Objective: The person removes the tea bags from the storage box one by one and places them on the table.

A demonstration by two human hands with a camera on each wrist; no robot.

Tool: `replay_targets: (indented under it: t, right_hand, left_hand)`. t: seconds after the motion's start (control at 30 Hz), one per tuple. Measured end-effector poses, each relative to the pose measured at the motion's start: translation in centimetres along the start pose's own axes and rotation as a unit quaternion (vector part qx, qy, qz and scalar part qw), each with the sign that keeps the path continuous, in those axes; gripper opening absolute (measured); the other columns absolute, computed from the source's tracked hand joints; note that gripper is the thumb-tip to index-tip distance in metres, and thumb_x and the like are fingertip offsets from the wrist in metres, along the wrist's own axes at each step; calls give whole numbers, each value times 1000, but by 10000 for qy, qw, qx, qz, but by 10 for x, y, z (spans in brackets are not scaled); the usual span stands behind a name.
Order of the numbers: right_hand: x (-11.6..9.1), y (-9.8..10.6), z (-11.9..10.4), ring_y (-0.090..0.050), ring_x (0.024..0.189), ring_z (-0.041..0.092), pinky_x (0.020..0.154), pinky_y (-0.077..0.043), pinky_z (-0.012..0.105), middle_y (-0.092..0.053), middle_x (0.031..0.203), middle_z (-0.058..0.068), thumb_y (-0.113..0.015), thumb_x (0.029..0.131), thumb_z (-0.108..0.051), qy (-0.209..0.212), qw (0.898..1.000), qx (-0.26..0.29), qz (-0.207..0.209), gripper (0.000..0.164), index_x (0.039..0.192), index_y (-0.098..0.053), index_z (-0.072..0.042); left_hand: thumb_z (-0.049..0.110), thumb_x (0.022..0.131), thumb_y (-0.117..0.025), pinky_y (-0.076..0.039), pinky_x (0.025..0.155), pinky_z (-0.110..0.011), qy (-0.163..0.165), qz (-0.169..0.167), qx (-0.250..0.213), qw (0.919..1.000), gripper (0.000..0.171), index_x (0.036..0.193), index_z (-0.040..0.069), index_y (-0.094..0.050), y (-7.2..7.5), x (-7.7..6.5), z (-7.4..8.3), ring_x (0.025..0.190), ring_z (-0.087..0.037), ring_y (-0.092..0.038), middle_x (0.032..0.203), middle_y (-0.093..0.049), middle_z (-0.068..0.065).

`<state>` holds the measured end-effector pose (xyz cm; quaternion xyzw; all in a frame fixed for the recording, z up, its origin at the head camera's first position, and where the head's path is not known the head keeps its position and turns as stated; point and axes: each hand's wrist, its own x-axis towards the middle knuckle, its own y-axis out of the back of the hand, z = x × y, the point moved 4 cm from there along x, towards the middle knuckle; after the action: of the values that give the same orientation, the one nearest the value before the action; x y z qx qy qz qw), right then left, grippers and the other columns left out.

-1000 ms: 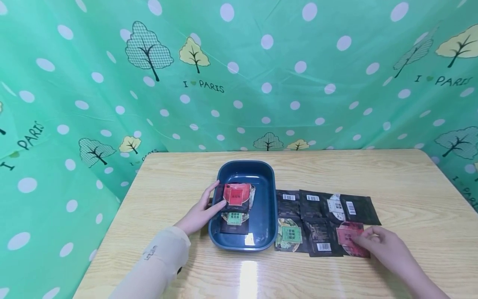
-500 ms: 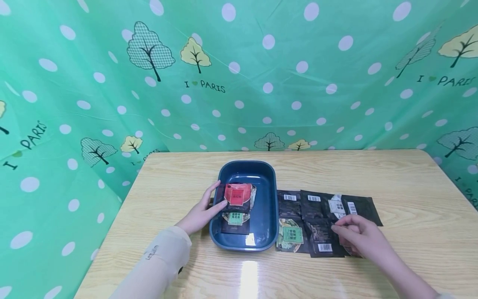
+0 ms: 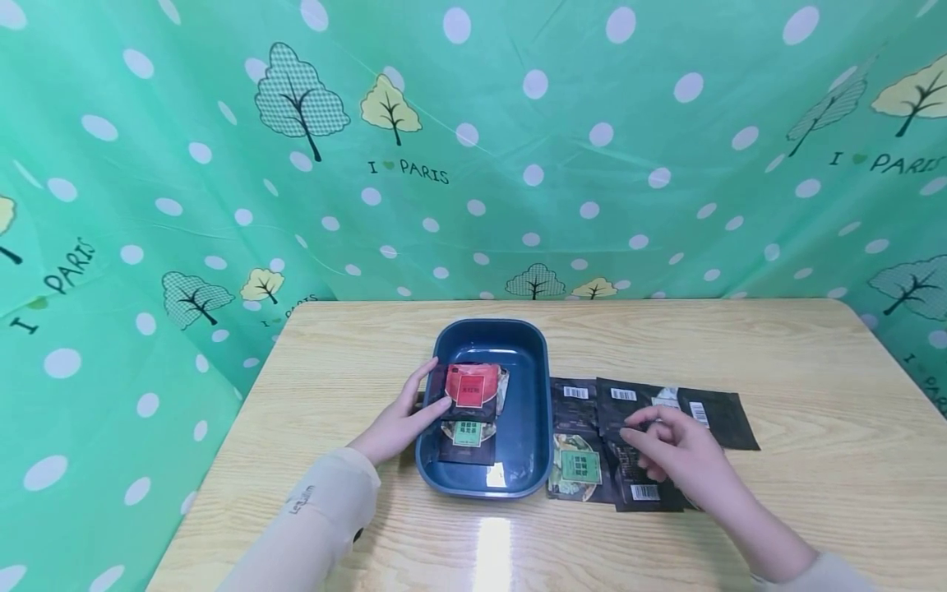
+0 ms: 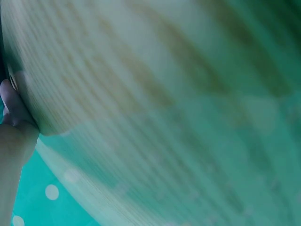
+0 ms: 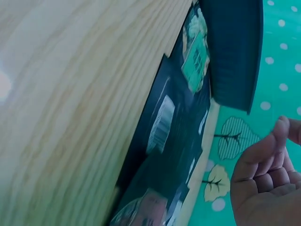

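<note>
A dark blue rectangular tray [image 3: 543,411] stands on the table, with several sachets in its left half. A red-and-black sachet [image 3: 471,393] lies on top there, partly over a green-labelled one [image 3: 468,442]. My left hand [image 3: 399,423] grips the tray's left wall, its thumb over the rim; the fingers outside are partly hidden. My right hand [image 3: 684,450] hovers over the sachets right of the tray, fingers loosely bent and holding nothing. Beneath it lies a black barcoded sachet [image 3: 644,492]. The red sachet [image 5: 153,207], mostly covered by the hand in the head view, shows in the right wrist view.
Two overlapping rows of sachets lie beside the tray, including a green-labelled sachet [image 3: 580,467] and a black sachet [image 3: 728,419] at the far right. The wooden table [image 3: 355,353] ends at a green dotted cloth [image 3: 518,205] behind. The left wrist view is mostly blurred.
My right hand has left the red sachet and moved left and slightly up, over the black barcoded sachet. The left hand and the tray stay in place.
</note>
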<state>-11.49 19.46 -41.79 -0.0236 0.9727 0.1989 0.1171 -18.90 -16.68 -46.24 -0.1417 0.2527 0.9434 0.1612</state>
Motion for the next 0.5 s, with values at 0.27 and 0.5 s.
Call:
replay_targets:
  t: [0.27,0.5]
  right_hand:
    - [6,-23,-17,-65,69,18,61,-57,27,-71,86,13,-68,92,-12,165,9998,7,-66,27,112,-63,5]
    - [7,-40,-36,-66,78,15,69,-56,23,-73,95,10,-70,91,-13,449,9987,-233,-3,21,108,-68,1]
  left_hand:
    - [56,97,-54,-25,115,-66,-19,-14,70,10000,68,151,55,-12,1,0,0,145,-41,-33,158,-35,-14]
    - [54,97,-53,-26,115,-67,-5,-17,77,10000,68,151,55,-12,0,-1,1,145,-42,-33,159,-34,-14]
